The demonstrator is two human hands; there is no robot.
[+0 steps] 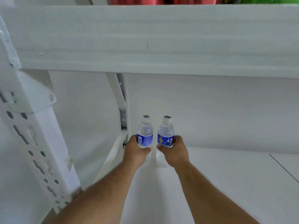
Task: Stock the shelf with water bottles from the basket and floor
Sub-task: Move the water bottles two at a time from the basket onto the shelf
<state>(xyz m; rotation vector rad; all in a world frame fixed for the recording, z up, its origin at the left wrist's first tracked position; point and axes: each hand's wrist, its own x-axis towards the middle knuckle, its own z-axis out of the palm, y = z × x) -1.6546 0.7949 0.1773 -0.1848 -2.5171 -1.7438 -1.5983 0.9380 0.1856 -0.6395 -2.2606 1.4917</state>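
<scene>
The white shelf (pixel 226 175) fills most of the view, its flat board running back to a white rear panel. An upper shelf (pixel 161 38) crosses overhead, with red and green goods on it just showing at the top edge. A slotted upright post (pixel 32 143) stands at the left.

Both bare forearms reach in over the board. The left hand (pixel 135 152) has its grip closed around the lower half of the left bottle (pixel 145 133); the right hand (pixel 175 151) has its grip closed around the lower half of the right bottle (pixel 166 135). The two bottles are upright, side by side and slightly apart, near the shelf's back left corner. Each is clear, with a blue label and a white cap. Whether their bases touch the board cannot be told.
</scene>
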